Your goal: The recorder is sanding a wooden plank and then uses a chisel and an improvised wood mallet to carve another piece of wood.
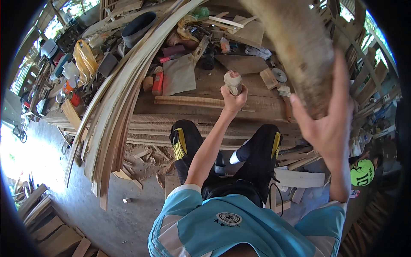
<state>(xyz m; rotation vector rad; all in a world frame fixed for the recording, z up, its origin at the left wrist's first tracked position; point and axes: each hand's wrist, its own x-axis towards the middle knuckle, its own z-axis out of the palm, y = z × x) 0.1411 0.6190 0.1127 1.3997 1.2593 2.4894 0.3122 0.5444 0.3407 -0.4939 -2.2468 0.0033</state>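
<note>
My left hand [234,97] is closed around a pale, round-topped wooden piece [233,80] above the workbench [209,88]. The top of that piece looks rough and reddish, and its lower part is hidden by my fingers. Raised close to the camera on the right, my right hand [327,122] grips the lower end of a thick, brownish length of wood [302,51]. My thumb and fingers lie on either side of it. It is blurred, and its upper end runs out of the picture. A flat wooden strip [192,101] lies near my left hand.
Long bent wood strips [124,98] arch across the left. On the bench are a grey sheet [180,75], a red box [157,83], a wooden block [269,79], a brush [284,91] and a black bucket [139,29]. A person in a yellow-green shirt [362,172] is at the right.
</note>
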